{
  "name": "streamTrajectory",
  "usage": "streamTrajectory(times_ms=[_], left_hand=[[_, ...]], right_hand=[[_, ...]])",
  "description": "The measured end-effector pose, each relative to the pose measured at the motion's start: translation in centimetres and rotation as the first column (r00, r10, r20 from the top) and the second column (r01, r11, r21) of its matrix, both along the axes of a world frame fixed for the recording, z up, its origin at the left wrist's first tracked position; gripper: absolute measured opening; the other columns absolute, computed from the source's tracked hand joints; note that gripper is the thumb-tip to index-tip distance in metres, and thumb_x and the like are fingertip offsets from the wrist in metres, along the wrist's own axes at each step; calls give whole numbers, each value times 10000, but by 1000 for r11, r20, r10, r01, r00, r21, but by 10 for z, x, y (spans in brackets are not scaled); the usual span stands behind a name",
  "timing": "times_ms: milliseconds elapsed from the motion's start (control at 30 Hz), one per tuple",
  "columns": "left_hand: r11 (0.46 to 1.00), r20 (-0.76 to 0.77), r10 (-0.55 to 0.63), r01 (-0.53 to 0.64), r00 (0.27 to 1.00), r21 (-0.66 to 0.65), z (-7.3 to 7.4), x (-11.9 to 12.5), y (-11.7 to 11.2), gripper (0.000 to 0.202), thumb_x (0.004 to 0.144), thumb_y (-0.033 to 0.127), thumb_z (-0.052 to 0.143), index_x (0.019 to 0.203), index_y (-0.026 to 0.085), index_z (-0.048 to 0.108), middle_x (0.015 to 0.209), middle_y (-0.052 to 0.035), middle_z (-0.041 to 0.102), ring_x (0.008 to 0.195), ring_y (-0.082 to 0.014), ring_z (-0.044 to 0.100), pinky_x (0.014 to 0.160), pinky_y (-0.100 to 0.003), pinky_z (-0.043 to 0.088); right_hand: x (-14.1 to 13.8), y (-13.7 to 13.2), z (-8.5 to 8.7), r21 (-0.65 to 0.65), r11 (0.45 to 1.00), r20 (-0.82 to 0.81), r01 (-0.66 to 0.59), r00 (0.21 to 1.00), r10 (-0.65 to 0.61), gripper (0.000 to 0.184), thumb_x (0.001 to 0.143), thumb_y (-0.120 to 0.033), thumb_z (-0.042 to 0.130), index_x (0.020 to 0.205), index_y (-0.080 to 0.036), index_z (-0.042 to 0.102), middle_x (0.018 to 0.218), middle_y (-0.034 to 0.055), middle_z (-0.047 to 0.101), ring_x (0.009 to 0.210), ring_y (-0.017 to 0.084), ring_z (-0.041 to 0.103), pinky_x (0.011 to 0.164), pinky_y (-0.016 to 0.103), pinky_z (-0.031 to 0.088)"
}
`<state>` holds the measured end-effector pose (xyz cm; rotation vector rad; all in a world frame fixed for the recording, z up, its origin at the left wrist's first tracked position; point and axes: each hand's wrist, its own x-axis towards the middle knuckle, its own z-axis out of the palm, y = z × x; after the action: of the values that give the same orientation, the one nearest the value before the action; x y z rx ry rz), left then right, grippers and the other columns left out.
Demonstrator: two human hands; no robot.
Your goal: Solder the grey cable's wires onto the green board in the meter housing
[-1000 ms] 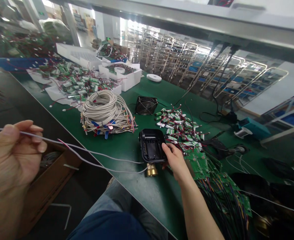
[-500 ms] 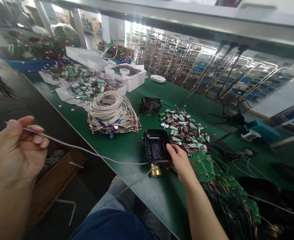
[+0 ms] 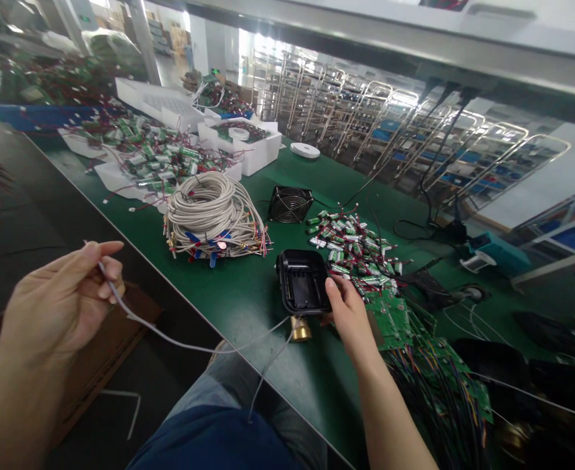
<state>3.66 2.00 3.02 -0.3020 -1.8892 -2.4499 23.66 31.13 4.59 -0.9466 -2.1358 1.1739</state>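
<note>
Green bench [image 3: 248, 294]: wire [image 3: 170, 339] between left fingers [image 3: 106, 277]; right hand [image 3: 348, 313] grips housing [image 3: 303, 287].

Head-worn camera, looking forward and down over a green workbench.

The single view sits above the seated person's lap, facing across the green table [image 3: 248, 294], whose near edge runs from 10 o'clock down to 5 o'clock. The left hand [image 3: 57, 307] lies close to the lens at 9 o'clock, the right hand [image 3: 348, 316] a little farther, just past centre toward 4 o'clock. The cable coil [image 3: 209, 215] is at mid-distance near 11 o'clock; metal racks [image 3: 365, 124] stand far off at 12 to 2 o'clock. There is no second view to share anything with.
</note>
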Motion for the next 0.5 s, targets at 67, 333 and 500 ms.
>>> streamTrajectory(times_ms=[67,333,500], left_hand=[[981,122,-179,187,976,-57,-2,7,3,266,667,379,690,798,150,659,513,23,515,392,-66,385,359,-174,297],[9,446,-806,761,390,-649,-43,45,31,321,818,455,504,952,230,690,637,-3,659,465,-112,514,430,-188,342],[417,-91,-716,319,692,-851,-38,60,55,340,836,452,502,1066,237,631,921,-29,655,697,-150,594,618,-235,466]], right_hand=[[11,-13,4,257,958,-109,125,989,-100,450,823,-466,473,1156,-164,476,963,91,572,780,184,576,645,312,504],[42,-65,-21,7,957,210,-289,936,282,304,871,-440,418,818,-203,600,612,26,605,524,144,564,473,243,407],[36,-77,-55,-321,906,172,-275,924,342,437,853,-535,392,1027,-178,571,533,-8,577,398,114,526,374,206,372]])
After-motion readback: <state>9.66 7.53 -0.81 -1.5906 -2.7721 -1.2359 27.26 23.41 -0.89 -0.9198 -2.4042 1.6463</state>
